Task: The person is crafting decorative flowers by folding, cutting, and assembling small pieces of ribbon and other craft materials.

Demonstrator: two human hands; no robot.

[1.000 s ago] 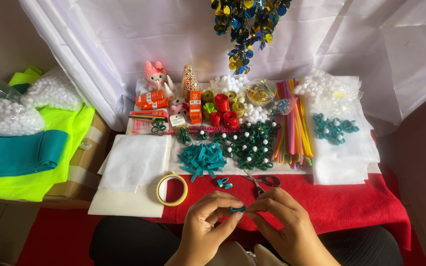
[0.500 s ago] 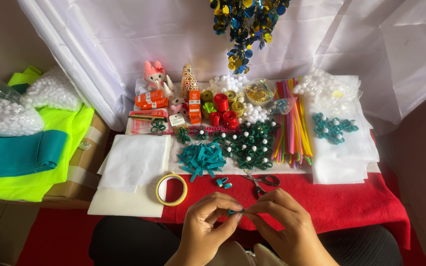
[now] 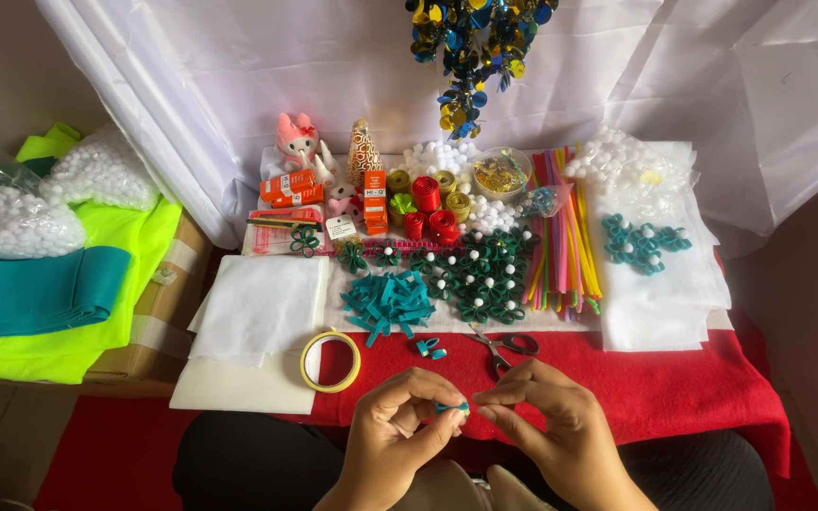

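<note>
Both hands are raised just above the near edge of the tabletop (image 3: 693, 388), which is covered in red cloth. The left hand (image 3: 400, 426) has thumb and forefinger pinched together on a small teal strip piece (image 3: 451, 408); the remaining fingers are curled. The right hand (image 3: 546, 416) meets it from the other side, its fingertips closed and touching or just beside the same piece; whether it actually grips it cannot be told. The piece sits between the two hands, in the air, over the red cloth. On the cloth just beyond the hands: two small teal folded bits (image 3: 431, 348), a pair of scissors (image 3: 506, 344) with dark handles, lying flat, and a roll of yellow tape (image 3: 329, 361) lying flat, half on a white sheet (image 3: 248, 312). Further back, a loose pile of teal strips (image 3: 388, 303), beside it a cluster of dark green flowers with white bead centres (image 3: 480, 274), then a bundle of coloured sticks (image 3: 565, 237). At the far right, teal flowers (image 3: 644, 242) on white fabric. Red and gold ribbon spools (image 3: 426, 201) and a pink plush toy (image 3: 296, 140) stand at the back. Left of the tabletop, teal felt (image 3: 35, 291) lies on neon yellow fabric.
</note>
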